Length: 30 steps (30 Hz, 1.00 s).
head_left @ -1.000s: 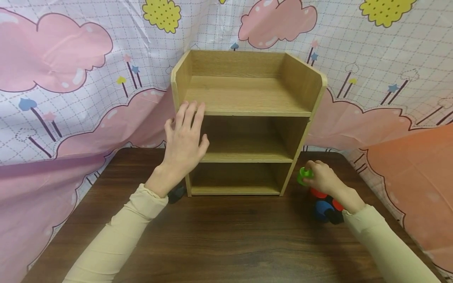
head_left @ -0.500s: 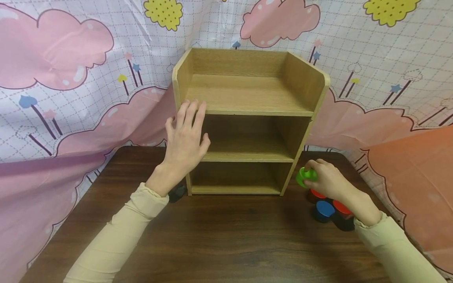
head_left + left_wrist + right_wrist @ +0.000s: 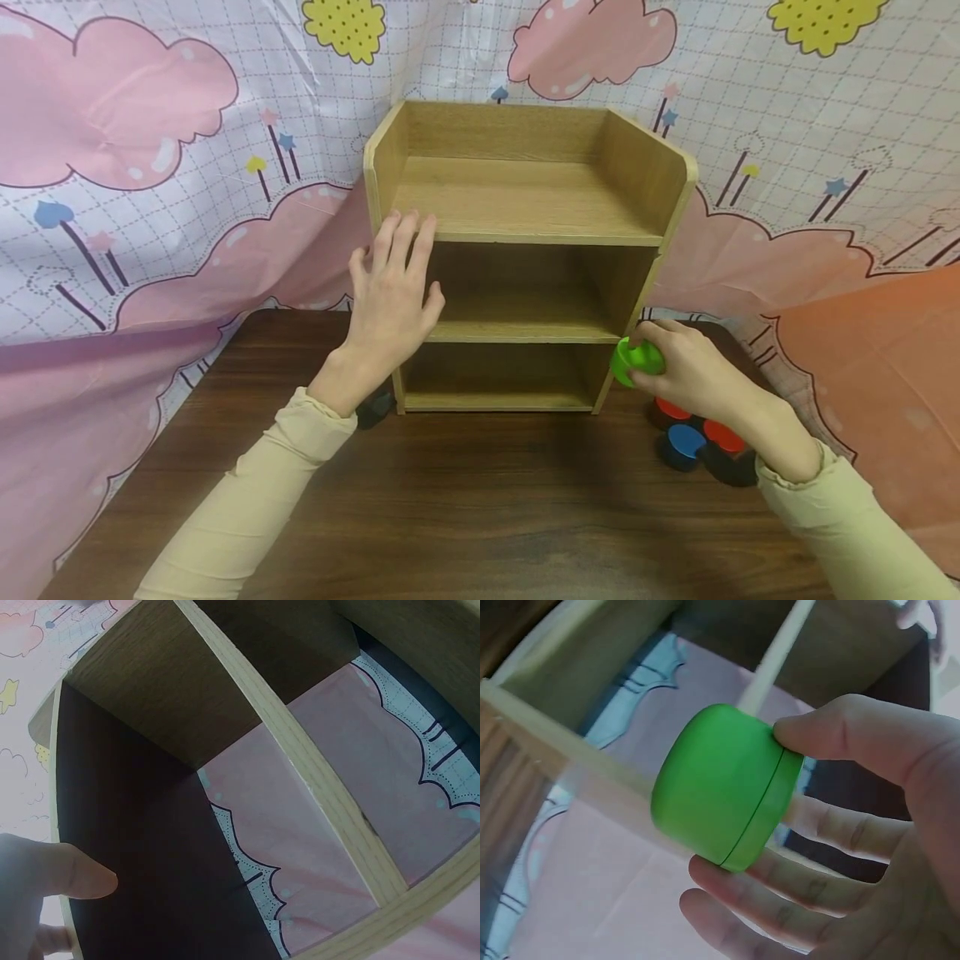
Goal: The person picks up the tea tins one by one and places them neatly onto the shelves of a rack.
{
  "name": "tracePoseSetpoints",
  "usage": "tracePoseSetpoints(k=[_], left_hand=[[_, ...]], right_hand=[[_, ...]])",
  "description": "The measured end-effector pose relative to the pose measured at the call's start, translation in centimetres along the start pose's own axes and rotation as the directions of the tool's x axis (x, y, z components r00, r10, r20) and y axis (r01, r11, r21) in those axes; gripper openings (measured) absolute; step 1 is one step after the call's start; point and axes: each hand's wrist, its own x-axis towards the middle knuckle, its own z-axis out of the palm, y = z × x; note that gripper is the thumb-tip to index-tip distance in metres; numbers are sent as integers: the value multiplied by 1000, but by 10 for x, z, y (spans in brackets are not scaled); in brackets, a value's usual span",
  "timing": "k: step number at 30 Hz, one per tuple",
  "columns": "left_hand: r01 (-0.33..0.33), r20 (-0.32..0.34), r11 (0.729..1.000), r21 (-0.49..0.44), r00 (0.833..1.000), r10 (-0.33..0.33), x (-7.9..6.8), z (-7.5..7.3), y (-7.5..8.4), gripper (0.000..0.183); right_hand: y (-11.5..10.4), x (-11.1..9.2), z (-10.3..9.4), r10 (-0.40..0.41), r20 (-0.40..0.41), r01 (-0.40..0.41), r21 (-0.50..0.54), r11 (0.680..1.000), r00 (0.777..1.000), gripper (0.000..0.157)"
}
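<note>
A wooden shelf unit [image 3: 528,237] with three levels stands at the middle of the table. My left hand [image 3: 392,304] rests at its upper left front corner, fingers extended and spread. In the left wrist view, the thumb [image 3: 86,874] overlaps the dark underside of the top board. My right hand [image 3: 686,367] holds a small green round lidded container [image 3: 636,360] above the table, beside the shelf's lower right side. In the right wrist view, the thumb and fingertips pinch the green container [image 3: 720,784] around its seam.
On the table's right side, under my right forearm, are a blue-topped round container [image 3: 686,442], red-topped ones [image 3: 724,435] and a black item [image 3: 727,467]. A dark object [image 3: 375,408] sits left of the shelf's base. Patterned cloth [image 3: 187,167] hangs behind.
My right hand has lifted the green container from near the red and blue ones and moved it left toward the shelf. The left hand has stayed in place.
</note>
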Motion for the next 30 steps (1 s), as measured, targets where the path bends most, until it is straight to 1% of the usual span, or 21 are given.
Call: tracePoseSetpoints(k=[3, 8, 11, 16, 21, 26, 30], left_hand=[[-1, 2, 1000, 0, 1000, 1, 0, 1, 0, 74], [-3, 6, 1000, -1, 1000, 3, -1, 1, 0, 74], [-3, 6, 1000, 2, 1000, 3, -1, 0, 0, 74], [-4, 4, 1000, 11, 1000, 4, 0, 0, 1, 74], [-6, -2, 1000, 14, 1000, 6, 0, 0, 1, 74], [-6, -6, 1000, 14, 1000, 6, 0, 1, 1, 74], [-6, -2, 1000, 20, 1000, 6, 0, 1, 1, 75]], right_hand=[[-9, 5, -7, -29, -13, 29, -1, 1000, 999, 27], [-21, 16, -20, -106, -61, 107, 6, 994, 992, 27], [-27, 23, -29, -130, -78, 131, 12, 991, 989, 27], [-37, 34, -47, -136, -81, 139, 33, 990, 987, 27], [-47, 46, -65, -152, -103, 158, 56, 986, 983, 25], [-58, 61, -78, -134, -117, 144, 80, 986, 984, 25], [-65, 72, -85, -120, -120, 132, 99, 986, 986, 24]])
